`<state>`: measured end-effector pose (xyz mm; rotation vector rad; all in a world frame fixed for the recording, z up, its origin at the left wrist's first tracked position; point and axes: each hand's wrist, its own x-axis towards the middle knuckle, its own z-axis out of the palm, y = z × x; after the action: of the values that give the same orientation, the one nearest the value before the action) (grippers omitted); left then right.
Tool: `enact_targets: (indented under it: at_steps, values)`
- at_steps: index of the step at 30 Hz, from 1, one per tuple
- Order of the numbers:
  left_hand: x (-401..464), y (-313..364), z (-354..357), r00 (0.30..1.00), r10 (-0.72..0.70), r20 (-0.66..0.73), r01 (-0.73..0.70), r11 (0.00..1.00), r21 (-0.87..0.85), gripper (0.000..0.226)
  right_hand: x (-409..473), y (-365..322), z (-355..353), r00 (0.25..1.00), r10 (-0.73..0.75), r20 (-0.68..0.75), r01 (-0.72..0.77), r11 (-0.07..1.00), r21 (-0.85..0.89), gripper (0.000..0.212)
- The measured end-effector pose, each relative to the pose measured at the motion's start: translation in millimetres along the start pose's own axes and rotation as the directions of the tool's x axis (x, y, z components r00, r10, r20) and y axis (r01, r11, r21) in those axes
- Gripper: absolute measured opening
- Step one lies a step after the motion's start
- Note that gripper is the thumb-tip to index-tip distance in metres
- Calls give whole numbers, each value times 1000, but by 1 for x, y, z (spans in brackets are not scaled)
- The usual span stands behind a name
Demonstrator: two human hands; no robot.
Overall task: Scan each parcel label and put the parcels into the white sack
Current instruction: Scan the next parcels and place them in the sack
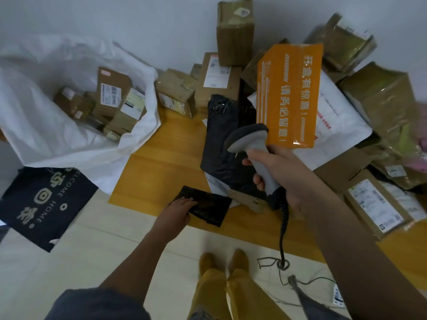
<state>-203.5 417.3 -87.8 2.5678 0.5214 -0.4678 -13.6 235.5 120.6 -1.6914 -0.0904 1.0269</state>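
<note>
1. Fingers [184, 200]: those of our left hand [176, 212] lie together, flat on the near-left corner of the small black parcel [205, 207]; we cannot tell whether the thumb is under it yet.
2. Small black parcel: flat on the yellow mat [161, 167], near us, right of the white sack [69, 125]. We judge it light, soft, slightly slick; best pinched at an edge.
3. Right hand [279, 172]: wrapped closed around the scanner [256, 153], head aimed far-left, arm raised over the pile.
4. Orange mailer [288, 93]: stands behind the scanner.
</note>
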Motion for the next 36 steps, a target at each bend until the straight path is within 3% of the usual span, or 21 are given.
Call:
enact_targets:
  at_steps: [5, 10, 13, 17, 21, 28, 33, 36]
  values:
    - [-18, 6, -52, 924, -246, -293, 125, 918, -377, 27, -12, -18, 8, 1000, -9, -30, 14, 990, 141, 29]
    - [-31, 24, -98, 786, -403, -469, 1, 760, -650, 28, -21, -23, 14, 999, -35, -34, 41, 974, 223, 21]
    - [-34, 40, -119, 755, -528, -390, -71, 524, -848, 33, -19, -22, 23, 994, -100, -46, 107, 975, 194, 21]
    - [-32, 60, -134, 835, -515, -191, -125, 160, -979, 31, -11, -18, 36, 971, -221, -93, 232, 964, 132, 34]
    - [-34, 77, -146, 884, -448, -133, -154, -11, -988, 33, -1, -11, 40, 949, -275, -151, 288, 955, 72, 49]
    - [-41, 85, -150, 925, -366, -101, -148, -102, -984, 30, 5, -5, 39, 929, -271, -252, 286, 958, 24, 53]
    - [-52, 87, -147, 980, -194, -36, -50, -66, -997, 45, 4, -6, 38, 922, -274, -274, 291, 956, 25, 56]
    - [-51, 89, -144, 972, -231, -42, -60, -73, -996, 48, 2, -8, 38, 930, -264, -254, 287, 956, 55, 52]
